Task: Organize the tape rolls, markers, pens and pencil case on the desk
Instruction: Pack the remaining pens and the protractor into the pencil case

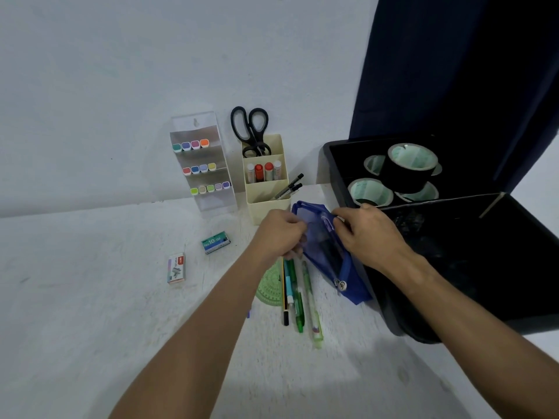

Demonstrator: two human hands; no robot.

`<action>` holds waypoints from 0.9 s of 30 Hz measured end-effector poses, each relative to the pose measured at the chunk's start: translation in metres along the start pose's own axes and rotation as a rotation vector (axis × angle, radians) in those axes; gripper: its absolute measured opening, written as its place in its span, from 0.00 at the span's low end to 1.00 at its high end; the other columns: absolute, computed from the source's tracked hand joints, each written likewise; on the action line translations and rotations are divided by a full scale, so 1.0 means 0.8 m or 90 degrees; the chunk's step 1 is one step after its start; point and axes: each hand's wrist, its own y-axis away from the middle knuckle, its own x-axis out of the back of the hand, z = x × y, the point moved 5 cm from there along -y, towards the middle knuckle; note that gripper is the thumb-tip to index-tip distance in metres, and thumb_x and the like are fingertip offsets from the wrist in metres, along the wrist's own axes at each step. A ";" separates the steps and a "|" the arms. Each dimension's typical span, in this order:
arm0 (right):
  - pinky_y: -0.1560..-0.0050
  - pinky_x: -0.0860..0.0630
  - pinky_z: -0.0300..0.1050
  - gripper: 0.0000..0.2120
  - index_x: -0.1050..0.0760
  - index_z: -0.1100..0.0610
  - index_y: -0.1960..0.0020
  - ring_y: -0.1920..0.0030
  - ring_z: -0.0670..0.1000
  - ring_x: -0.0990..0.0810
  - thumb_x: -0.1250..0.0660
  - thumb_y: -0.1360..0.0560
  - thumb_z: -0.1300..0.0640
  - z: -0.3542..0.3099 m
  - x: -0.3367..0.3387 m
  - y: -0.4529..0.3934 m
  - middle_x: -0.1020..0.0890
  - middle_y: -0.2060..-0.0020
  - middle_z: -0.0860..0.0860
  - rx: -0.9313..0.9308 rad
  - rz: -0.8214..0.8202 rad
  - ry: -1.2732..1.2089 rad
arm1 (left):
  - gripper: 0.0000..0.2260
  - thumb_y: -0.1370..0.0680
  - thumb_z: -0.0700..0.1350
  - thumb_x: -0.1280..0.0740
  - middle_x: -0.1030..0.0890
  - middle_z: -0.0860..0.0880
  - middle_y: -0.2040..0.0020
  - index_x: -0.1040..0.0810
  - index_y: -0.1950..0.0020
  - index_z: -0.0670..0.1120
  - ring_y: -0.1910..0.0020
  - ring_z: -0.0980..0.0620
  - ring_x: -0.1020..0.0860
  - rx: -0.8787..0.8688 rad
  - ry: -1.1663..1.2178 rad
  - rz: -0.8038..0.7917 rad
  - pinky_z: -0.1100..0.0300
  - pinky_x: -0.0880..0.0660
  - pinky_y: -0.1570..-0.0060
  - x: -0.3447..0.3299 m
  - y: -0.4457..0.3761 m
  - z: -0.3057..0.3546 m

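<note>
A blue mesh pencil case [325, 252] lies open on the white desk, beside a black bin. My left hand [279, 234] grips its left edge, and my right hand [367, 234] pinches its right edge by a purple pen inside. Several pens and a pencil [298, 297] lie on the desk just below my left hand, over a green protractor [269, 287]. Black tape rolls [405, 170] sit in the bin's back compartment. Colored markers [199, 167] fill a clear rack against the wall.
A cream organizer [266, 182] holds scissors [251, 128], glue sticks and pens. Two small staple boxes [215, 242] [176, 268] lie on the desk at left. The black bin [453, 261] takes up the right side, with a dark curtain [453, 71] behind it.
</note>
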 end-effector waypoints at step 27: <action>0.60 0.31 0.46 0.14 0.24 0.55 0.41 0.54 0.58 0.24 0.42 0.22 0.53 0.002 -0.001 0.001 0.19 0.58 0.59 -0.012 0.035 -0.013 | 0.12 0.26 0.43 0.31 0.17 0.38 0.65 0.19 0.53 0.33 0.68 0.44 0.19 0.083 -0.173 -0.007 0.52 0.19 0.64 0.021 0.019 -0.060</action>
